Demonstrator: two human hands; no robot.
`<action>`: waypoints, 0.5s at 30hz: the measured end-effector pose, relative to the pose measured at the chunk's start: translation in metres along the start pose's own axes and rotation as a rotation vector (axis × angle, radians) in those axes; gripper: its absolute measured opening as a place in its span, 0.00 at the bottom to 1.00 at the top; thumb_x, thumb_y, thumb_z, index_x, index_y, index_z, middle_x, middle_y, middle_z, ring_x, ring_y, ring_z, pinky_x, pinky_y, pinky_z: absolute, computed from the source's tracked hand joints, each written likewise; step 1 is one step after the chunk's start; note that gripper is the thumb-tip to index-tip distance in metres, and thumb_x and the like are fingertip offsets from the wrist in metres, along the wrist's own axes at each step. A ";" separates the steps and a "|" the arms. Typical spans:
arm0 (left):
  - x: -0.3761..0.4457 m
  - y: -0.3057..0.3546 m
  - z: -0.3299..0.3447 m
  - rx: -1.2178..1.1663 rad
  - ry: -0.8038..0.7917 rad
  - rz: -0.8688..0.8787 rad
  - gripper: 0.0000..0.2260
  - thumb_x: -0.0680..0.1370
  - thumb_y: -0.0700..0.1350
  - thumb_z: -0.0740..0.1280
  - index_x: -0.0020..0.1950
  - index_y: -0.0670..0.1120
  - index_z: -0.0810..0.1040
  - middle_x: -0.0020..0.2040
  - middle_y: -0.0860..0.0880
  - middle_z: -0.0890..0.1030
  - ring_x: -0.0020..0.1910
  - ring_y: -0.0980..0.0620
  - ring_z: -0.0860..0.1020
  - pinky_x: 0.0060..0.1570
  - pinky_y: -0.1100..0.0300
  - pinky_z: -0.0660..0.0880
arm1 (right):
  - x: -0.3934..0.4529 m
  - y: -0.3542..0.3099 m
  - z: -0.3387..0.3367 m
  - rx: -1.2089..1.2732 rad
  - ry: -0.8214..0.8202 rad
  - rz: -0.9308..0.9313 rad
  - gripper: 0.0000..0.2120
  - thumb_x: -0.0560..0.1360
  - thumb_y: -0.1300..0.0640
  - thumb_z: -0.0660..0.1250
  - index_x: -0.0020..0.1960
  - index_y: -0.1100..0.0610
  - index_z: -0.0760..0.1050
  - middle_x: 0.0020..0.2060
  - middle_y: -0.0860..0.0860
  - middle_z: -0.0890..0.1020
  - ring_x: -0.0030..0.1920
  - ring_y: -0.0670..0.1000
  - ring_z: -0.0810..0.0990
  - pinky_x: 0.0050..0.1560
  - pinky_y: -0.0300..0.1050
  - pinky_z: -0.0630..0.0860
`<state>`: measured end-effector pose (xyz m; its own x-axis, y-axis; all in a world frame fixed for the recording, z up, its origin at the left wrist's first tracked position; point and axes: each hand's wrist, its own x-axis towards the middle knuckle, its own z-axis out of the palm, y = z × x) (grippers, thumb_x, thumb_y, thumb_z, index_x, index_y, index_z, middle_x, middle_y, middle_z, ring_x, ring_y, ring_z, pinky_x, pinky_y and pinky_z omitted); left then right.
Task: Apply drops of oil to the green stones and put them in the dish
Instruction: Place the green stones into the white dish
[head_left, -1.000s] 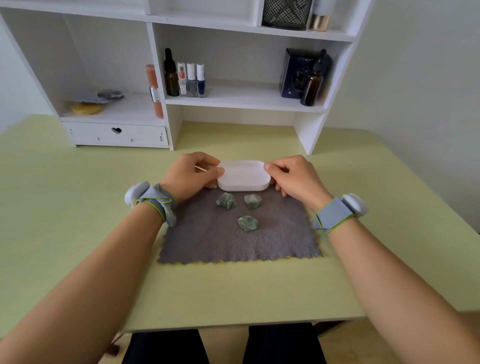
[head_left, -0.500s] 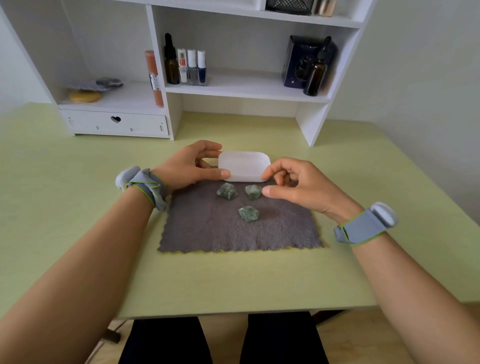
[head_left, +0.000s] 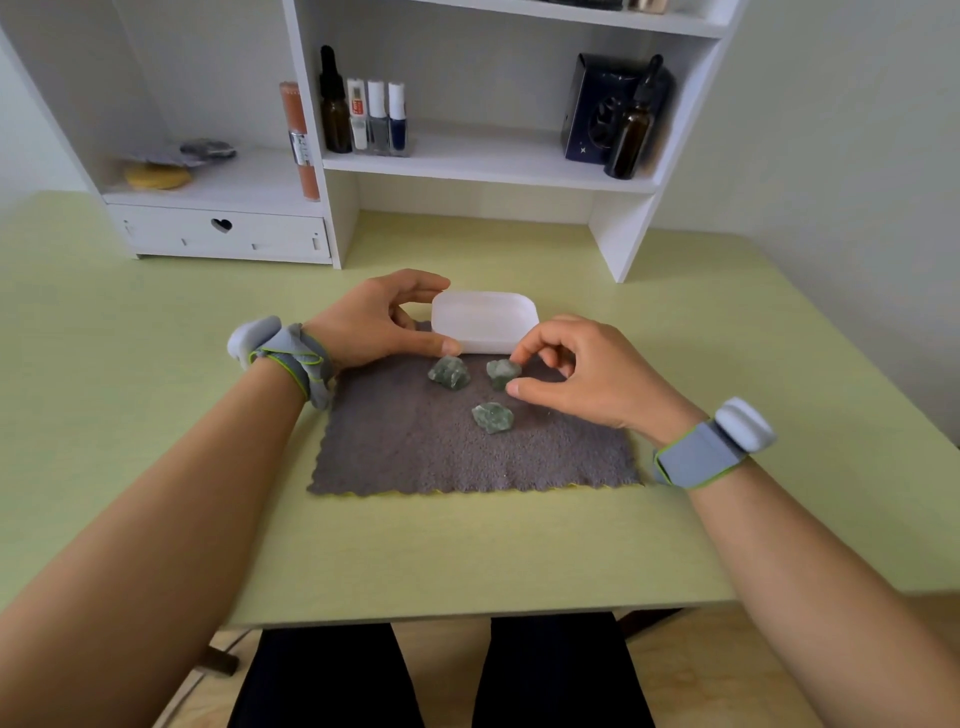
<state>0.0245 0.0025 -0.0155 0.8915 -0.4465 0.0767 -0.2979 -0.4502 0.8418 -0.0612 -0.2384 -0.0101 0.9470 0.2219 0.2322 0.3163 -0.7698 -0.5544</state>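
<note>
A shallow white plastic dish (head_left: 485, 321) with rounded corners sits at the far edge of a grey fleecy cloth (head_left: 467, 447) spread on a pale green table (head_left: 156, 364). The left hand (head_left: 371, 322) holds the dish at its left end: the thumb lies against the near left corner, and the fingers curve over the far left corner. Three rough green stones lie on the cloth, near the dish and apart from one another: the left stone (head_left: 450, 372), the right stone (head_left: 503, 373), and the near stone (head_left: 492, 417). The right hand (head_left: 587, 374) is at the right stone, with the index fingertip and thumb tip placed on either side of it; whether they are clamped on the stone or only touching it cannot be determined. The remaining fingers are curled. A brown glass dropper bottle (head_left: 631, 130) stands upright on a white shelf unit (head_left: 467, 166) at the back of the table, well apart from the stones.
</note>
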 end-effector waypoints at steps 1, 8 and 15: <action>0.000 0.000 0.000 0.004 0.004 -0.001 0.33 0.66 0.49 0.78 0.69 0.51 0.72 0.63 0.55 0.77 0.35 0.58 0.74 0.51 0.61 0.78 | 0.000 0.000 0.000 0.003 0.004 0.001 0.09 0.68 0.54 0.79 0.46 0.50 0.83 0.36 0.45 0.72 0.33 0.40 0.70 0.37 0.31 0.67; -0.001 0.001 0.000 0.002 0.008 -0.010 0.31 0.66 0.51 0.78 0.67 0.52 0.74 0.62 0.56 0.79 0.36 0.56 0.76 0.51 0.58 0.77 | 0.001 -0.002 0.001 0.019 0.019 0.000 0.08 0.69 0.54 0.79 0.46 0.51 0.83 0.36 0.45 0.72 0.32 0.41 0.70 0.36 0.31 0.66; -0.003 0.004 0.000 0.013 0.008 -0.016 0.29 0.66 0.51 0.78 0.66 0.52 0.75 0.61 0.55 0.79 0.38 0.54 0.77 0.54 0.54 0.79 | 0.001 -0.001 0.001 0.028 0.022 0.011 0.07 0.69 0.54 0.80 0.45 0.51 0.84 0.35 0.46 0.72 0.32 0.41 0.69 0.36 0.32 0.67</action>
<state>0.0205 0.0021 -0.0129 0.8988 -0.4331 0.0674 -0.2878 -0.4672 0.8360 -0.0609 -0.2363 -0.0103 0.9490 0.2000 0.2436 0.3077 -0.7549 -0.5791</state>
